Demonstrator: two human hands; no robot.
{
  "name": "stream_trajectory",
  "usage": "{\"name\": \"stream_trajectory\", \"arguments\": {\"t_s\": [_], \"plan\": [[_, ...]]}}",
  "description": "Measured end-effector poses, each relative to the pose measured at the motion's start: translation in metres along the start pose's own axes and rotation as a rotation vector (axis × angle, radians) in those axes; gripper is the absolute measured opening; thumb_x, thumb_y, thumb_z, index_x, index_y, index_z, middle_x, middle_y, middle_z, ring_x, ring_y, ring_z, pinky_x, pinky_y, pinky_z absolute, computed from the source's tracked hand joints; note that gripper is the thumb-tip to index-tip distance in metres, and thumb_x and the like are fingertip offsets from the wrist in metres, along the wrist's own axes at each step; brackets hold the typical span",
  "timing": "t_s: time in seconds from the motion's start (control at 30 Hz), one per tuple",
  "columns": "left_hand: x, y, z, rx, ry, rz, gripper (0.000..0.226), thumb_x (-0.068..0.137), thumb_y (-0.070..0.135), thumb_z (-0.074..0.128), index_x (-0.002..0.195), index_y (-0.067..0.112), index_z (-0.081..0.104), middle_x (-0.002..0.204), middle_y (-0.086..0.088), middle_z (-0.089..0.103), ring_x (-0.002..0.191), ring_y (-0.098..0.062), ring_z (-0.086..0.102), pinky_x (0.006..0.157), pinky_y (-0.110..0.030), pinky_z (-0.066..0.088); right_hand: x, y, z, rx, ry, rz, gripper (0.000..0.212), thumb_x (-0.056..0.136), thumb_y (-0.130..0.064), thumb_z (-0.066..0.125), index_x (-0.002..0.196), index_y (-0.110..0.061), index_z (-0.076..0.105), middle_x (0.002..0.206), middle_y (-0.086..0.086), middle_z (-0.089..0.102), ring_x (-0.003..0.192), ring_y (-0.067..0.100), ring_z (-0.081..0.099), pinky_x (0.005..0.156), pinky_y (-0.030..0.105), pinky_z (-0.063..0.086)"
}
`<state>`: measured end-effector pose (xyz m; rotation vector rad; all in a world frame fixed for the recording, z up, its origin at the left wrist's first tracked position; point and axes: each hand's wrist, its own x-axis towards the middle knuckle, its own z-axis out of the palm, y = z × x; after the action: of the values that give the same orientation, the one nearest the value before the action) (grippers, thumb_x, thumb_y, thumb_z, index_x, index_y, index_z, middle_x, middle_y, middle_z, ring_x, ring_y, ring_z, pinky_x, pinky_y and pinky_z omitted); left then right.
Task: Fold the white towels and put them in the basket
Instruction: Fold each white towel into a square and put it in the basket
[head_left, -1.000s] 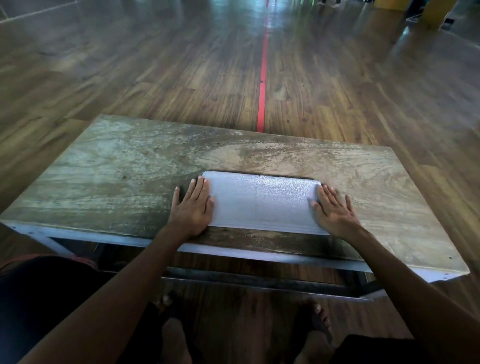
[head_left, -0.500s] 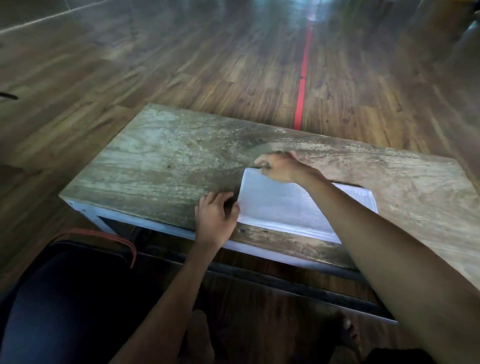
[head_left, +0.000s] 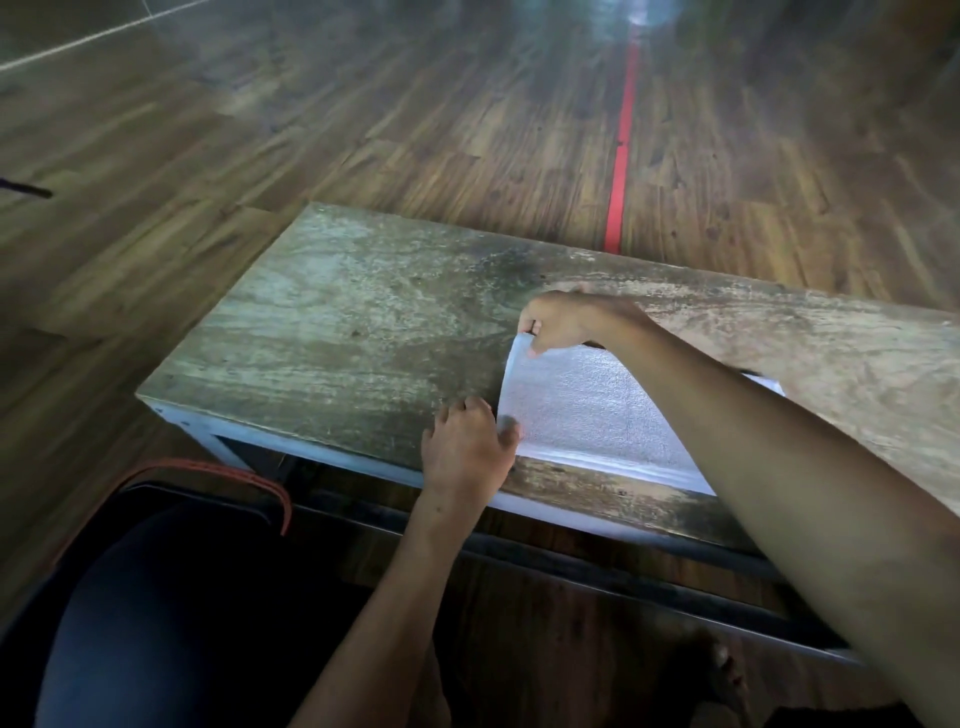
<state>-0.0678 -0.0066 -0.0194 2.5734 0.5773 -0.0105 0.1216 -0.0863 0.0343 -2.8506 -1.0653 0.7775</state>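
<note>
**Asker:** Where is the towel?

**Describer:** A white towel (head_left: 597, 410), folded into a long flat band, lies on a worn, stained wooden tabletop (head_left: 363, 322). It sits close to the near edge, on the right half. Its layered folds show along the near side.

**Asker:** What are the hands doing?

**Describer:** The right hand (head_left: 566, 322) reaches across to the towel's far left corner. Its fingers are curled and pinch that corner, which is raised a little off the tabletop. The right forearm crosses over the towel and hides much of its right end. The left hand (head_left: 467, 447) is at the near left corner. Its fingers are bent, knuckles up, and the thumb lies on top of the cloth, so it grips the towel's edge there.

**Asker:** What else is around?

**Describer:** The tabletop rests on a pale metal frame. Beyond it is a dark wood-plank floor (head_left: 363, 130) with a red line (head_left: 621, 156) running away from the viewer. At lower left, beside the person's knee, is the rim of a dark container (head_left: 171, 491) with an orange strap (head_left: 218, 470). I cannot tell whether it is the basket. A bare foot (head_left: 722, 670) shows under the tabletop at lower right.
</note>
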Motion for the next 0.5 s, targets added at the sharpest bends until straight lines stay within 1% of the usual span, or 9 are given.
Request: {"name": "stream_trajectory", "arguments": {"t_s": [0.07, 0.1, 0.17, 0.23, 0.3, 0.37, 0.4, 0.47, 0.5], "plan": [[-0.005, 0.004, -0.003, 0.061, -0.001, 0.0, 0.043, 0.093, 0.044, 0.048, 0.116, 0.007, 0.053, 0.111, -0.01, 0.06, 0.104, -0.027, 0.057, 0.087, -0.041, 0.046, -0.001, 0.0, 0.0, -0.009, 0.016, -0.002, 0.025, 0.087, -0.027, 0.066, 0.102, -0.007, 0.063, 0.108, 0.009, 0.064, 0.1, 0.029, 0.06, 0.091, 0.039, 0.039], [-0.006, 0.006, -0.005, 0.079, -0.009, 0.004, 0.041, 0.094, 0.042, 0.05, 0.112, 0.006, 0.054, 0.107, -0.01, 0.062, 0.1, -0.027, 0.059, 0.085, -0.041, 0.046, -0.003, 0.0, 0.0, -0.011, 0.023, 0.0, 0.025, 0.088, -0.028, 0.065, 0.098, -0.006, 0.062, 0.103, 0.009, 0.063, 0.096, 0.028, 0.06, 0.092, 0.039, 0.038], [-0.008, 0.008, -0.01, 0.074, -0.041, 0.013, 0.032, 0.094, 0.039, 0.051, 0.099, 0.007, 0.055, 0.099, -0.01, 0.064, 0.092, -0.028, 0.062, 0.08, -0.04, 0.048, -0.005, 0.001, -0.001, 0.011, 0.037, -0.007, 0.028, 0.088, -0.029, 0.064, 0.101, -0.004, 0.062, 0.096, 0.008, 0.061, 0.09, 0.025, 0.058, 0.082, 0.033, 0.035], [-0.006, 0.009, -0.014, 0.022, -0.099, 0.008, 0.028, 0.094, 0.036, 0.052, 0.081, 0.012, 0.051, 0.089, -0.01, 0.065, 0.084, -0.027, 0.064, 0.077, -0.039, 0.051, -0.01, -0.001, -0.004, 0.05, 0.062, -0.026, 0.022, 0.089, -0.03, 0.063, 0.101, -0.011, 0.061, 0.1, 0.004, 0.06, 0.094, 0.023, 0.056, 0.082, 0.031, 0.03], [-0.002, 0.007, -0.014, -0.019, -0.146, -0.009, 0.033, 0.094, 0.035, 0.052, 0.069, 0.015, 0.046, 0.077, -0.009, 0.063, 0.074, -0.026, 0.062, 0.072, -0.038, 0.05, -0.015, 0.0, -0.008, 0.14, 0.059, -0.032, 0.015, 0.089, -0.029, 0.063, 0.102, -0.021, 0.059, 0.099, -0.005, 0.055, 0.096, 0.018, 0.052, 0.083, 0.034, 0.036], [0.001, 0.002, -0.012, -0.087, -0.176, -0.037, 0.033, 0.093, 0.034, 0.05, 0.068, 0.014, 0.05, 0.068, -0.004, 0.059, 0.064, -0.021, 0.057, 0.066, -0.035, 0.049, -0.019, 0.002, -0.013, 0.21, 0.05, -0.044, 0.012, 0.089, -0.028, 0.063, 0.1, -0.026, 0.059, 0.093, -0.011, 0.052, 0.095, 0.017, 0.053, 0.083, 0.038, 0.043], [0.001, 0.0, -0.012, -0.124, -0.172, -0.042, 0.031, 0.093, 0.033, 0.049, 0.072, 0.012, 0.054, 0.069, -0.004, 0.06, 0.063, -0.02, 0.057, 0.064, -0.035, 0.049, -0.02, 0.003, -0.016, 0.222, 0.054, -0.054, 0.008, 0.088, -0.029, 0.063, 0.095, -0.03, 0.059, 0.091, -0.013, 0.051, 0.094, 0.017, 0.053, 0.084, 0.039, 0.045], [0.0, -0.005, -0.013, -0.156, -0.133, -0.047, 0.029, 0.095, 0.032, 0.044, 0.082, 0.009, 0.057, 0.08, -0.007, 0.062, 0.075, -0.022, 0.059, 0.066, -0.036, 0.049, -0.024, 0.005, -0.022, 0.228, 0.067, -0.089, 0.008, 0.088, -0.031, 0.062, 0.086, -0.036, 0.056, 0.09, -0.014, 0.052, 0.091, 0.015, 0.053, 0.081, 0.037, 0.045], [0.001, -0.008, -0.015, -0.163, -0.108, -0.051, 0.028, 0.095, 0.032, 0.043, 0.087, 0.008, 0.056, 0.086, -0.01, 0.062, 0.083, -0.025, 0.059, 0.07, -0.038, 0.051, -0.026, 0.004, -0.025, 0.237, 0.074, -0.104, 0.009, 0.088, -0.031, 0.062, 0.086, -0.035, 0.055, 0.089, -0.014, 0.052, 0.088, 0.013, 0.053, 0.079, 0.035, 0.044]]}}
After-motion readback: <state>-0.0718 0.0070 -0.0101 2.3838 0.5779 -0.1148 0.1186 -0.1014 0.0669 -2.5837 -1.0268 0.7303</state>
